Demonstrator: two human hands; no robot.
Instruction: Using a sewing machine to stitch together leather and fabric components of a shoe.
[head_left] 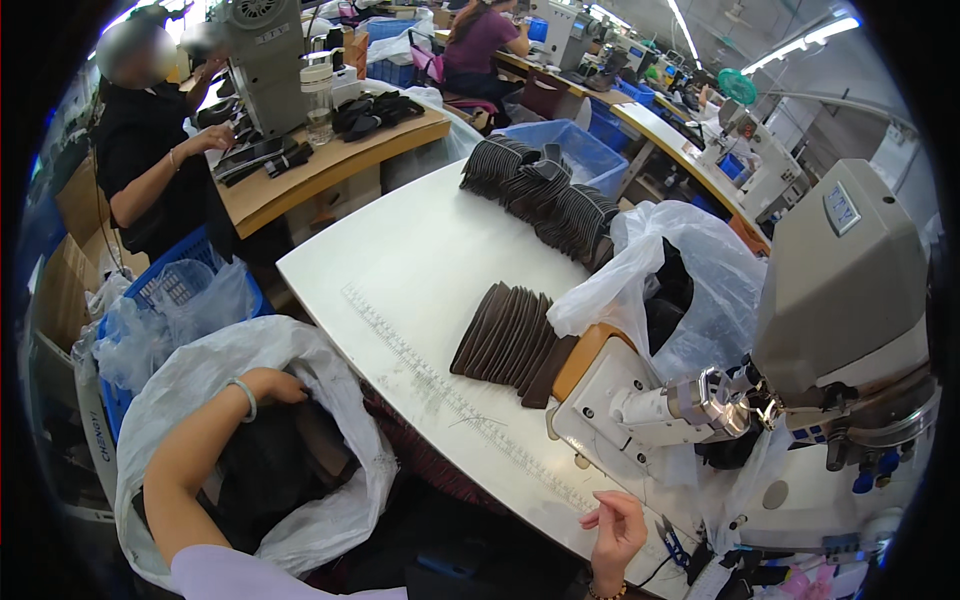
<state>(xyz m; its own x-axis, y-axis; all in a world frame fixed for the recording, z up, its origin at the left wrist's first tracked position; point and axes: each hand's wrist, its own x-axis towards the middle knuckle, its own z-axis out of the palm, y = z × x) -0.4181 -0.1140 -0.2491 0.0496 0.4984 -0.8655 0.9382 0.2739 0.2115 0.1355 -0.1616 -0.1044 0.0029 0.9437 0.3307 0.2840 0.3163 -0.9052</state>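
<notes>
My left hand point(275, 386) is inside the mouth of a white plastic sack point(225, 350), above dark leather-like pieces point(265, 465). Its fingers curl downward, and whatever they grip is hidden. Near the table's front edge is my right hand point(614, 532), its fingers loosely bent and apart with nothing between them. Blue-handled thread snips point(674, 545) lie just right of it. A row of dark brown leather-like pieces point(508, 340) leans on the white tabletop point(400, 265), beside the sewing machine's arm point(670, 412).
Bundled dark grey pieces point(540, 195) line the table's far edge. An open clear plastic bag point(715, 270) with dark contents stands before the machine head point(840, 275). A blue crate point(570, 150) sits beyond. At far left, a co-worker point(140, 140) works at another machine point(265, 70).
</notes>
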